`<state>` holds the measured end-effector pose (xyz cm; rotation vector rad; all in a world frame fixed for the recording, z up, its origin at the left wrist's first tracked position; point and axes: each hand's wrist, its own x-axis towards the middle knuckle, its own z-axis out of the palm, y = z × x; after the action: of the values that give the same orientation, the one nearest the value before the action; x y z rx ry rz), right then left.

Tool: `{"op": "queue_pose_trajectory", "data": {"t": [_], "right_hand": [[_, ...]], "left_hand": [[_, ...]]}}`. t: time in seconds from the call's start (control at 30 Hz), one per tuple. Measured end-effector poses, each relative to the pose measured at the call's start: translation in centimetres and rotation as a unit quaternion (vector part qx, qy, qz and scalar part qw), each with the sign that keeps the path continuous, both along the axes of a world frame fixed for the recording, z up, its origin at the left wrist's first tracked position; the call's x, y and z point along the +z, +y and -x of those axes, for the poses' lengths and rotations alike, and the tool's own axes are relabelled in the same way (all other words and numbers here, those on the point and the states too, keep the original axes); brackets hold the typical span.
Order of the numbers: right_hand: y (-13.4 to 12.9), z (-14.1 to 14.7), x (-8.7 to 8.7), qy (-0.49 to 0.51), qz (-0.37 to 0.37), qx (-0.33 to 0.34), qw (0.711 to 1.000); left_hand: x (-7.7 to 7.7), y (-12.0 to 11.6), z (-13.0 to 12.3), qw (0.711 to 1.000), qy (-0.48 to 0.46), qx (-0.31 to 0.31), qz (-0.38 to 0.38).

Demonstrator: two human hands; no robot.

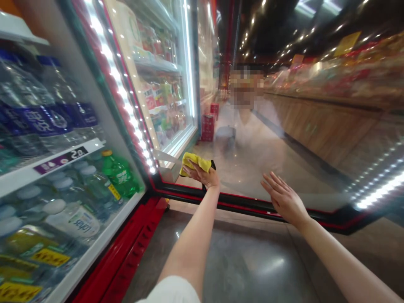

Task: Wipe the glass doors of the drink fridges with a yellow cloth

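A glass fridge door [303, 185] with a black and red frame stands swung open in front of me. Near its lower left corner my left hand [203, 174] presses a folded yellow cloth [197, 160] with a dark edge against the glass. To the right, my right hand [285, 198] has its fingers stretched out at the lower part of the pane. Nothing is in that hand; whether its palm touches the glass I cannot tell. The pane mirrors a blurred figure.
On the left, an open drinks fridge holds large water bottles [53, 101], a green bottle [121, 174] and several smaller bottles on lower shelves. Its red base [126, 248] runs along the grey floor [246, 261]. Another lit fridge [164, 75] shows beyond the door.
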<state>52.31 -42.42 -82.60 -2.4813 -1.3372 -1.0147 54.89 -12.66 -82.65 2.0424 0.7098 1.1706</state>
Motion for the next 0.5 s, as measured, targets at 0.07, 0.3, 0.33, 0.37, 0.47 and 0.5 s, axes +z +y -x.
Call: {"op": "queue_pose_trajectory", "data": {"t": [0.07,0.3,0.33,0.37,0.47,0.5], "right_hand": [[-0.8,-0.4,-0.2,-0.007,0.032,-0.015,0.999],[-0.7,-0.8,-2.5,0.016,0.095,-0.076,0.992],[-0.6,-0.7,-3.0,0.019,0.099,-0.070,0.992],[-0.5,-0.7,-3.3,0.022,0.105,-0.059,0.993],[-1.1,-0.8,-3.6,0.035,0.123,-0.026,0.991],[-1.5,-0.9,-3.5,0.039,0.124,-0.026,0.991]], "left_hand": [[0.4,0.4,-0.1,1.000,-0.008,-0.003,0.007],[-2.9,1.5,1.4,0.979,0.019,-0.117,-0.163],[-3.8,1.8,1.9,0.966,0.039,-0.153,-0.203],[-4.5,2.2,2.4,0.948,0.060,-0.197,-0.242],[-5.3,2.9,3.1,0.885,0.102,-0.314,-0.328],[-4.9,2.9,3.0,0.872,0.104,-0.335,-0.342]]}}
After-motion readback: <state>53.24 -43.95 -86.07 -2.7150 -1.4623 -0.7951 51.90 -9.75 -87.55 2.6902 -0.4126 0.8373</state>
